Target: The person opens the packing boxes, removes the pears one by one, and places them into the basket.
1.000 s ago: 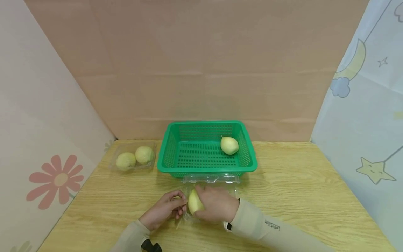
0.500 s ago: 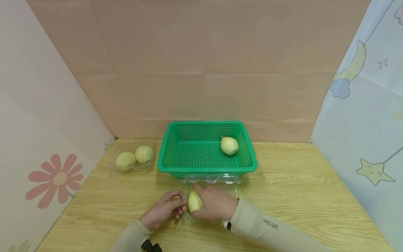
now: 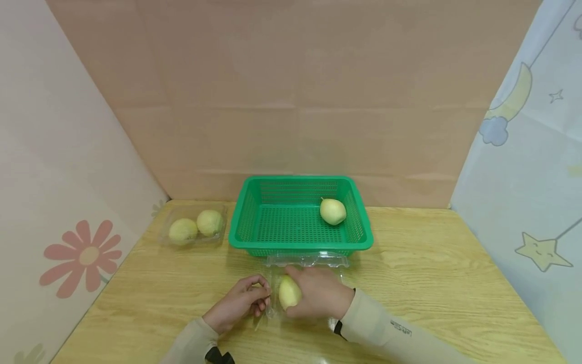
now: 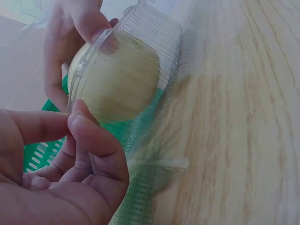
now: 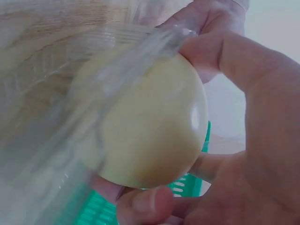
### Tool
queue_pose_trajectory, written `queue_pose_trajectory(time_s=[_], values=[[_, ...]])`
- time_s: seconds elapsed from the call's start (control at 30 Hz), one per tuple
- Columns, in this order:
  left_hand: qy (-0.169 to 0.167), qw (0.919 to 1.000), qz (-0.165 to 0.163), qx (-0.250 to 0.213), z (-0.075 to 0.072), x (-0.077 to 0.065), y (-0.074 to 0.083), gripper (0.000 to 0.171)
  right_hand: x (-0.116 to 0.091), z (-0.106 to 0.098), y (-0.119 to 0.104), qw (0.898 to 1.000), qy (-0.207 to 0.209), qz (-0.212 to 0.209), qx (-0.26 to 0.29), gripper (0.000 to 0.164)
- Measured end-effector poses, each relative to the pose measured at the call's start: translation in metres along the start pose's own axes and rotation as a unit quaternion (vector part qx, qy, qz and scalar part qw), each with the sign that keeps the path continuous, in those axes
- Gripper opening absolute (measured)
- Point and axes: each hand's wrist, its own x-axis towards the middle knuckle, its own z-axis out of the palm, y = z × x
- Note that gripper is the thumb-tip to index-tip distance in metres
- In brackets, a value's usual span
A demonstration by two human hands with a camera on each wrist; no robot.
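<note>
My right hand (image 3: 320,292) grips a pale yellow pear (image 3: 289,293) inside a clear plastic clamshell box (image 3: 274,283) at the table's front middle. In the right wrist view the thumb and fingers curl about the pear (image 5: 154,126), and part of it lies behind the clear wall. My left hand (image 3: 238,303) pinches the box's left rim between thumb and forefinger; the left wrist view shows the pinched rim (image 4: 77,84) close up. The box's open lid (image 3: 309,259) lies toward the green basket. The right hand hides much of the box's inside.
A green plastic basket (image 3: 241,217) stands just behind the box, with one pear (image 3: 333,211) at its right. To its left, another clear box (image 3: 165,222) holds two pale yellow fruits (image 3: 183,231). Printed panels and a brown backdrop (image 3: 291,101) border the wooden table (image 3: 418,273).
The right hand and the pear have shifted slightly to the right within the box, away from its left wall. The left hand keeps its pinch on the rim.
</note>
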Motion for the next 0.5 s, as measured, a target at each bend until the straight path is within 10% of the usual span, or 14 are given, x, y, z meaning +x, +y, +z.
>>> queue_pose_trajectory(time_s=[0.5], values=[[0.001,1.0,-0.005,0.002,0.002,-0.002,0.003,0.013,-0.03,-0.024,0.003,0.999,0.049,-0.008,0.01,0.072]])
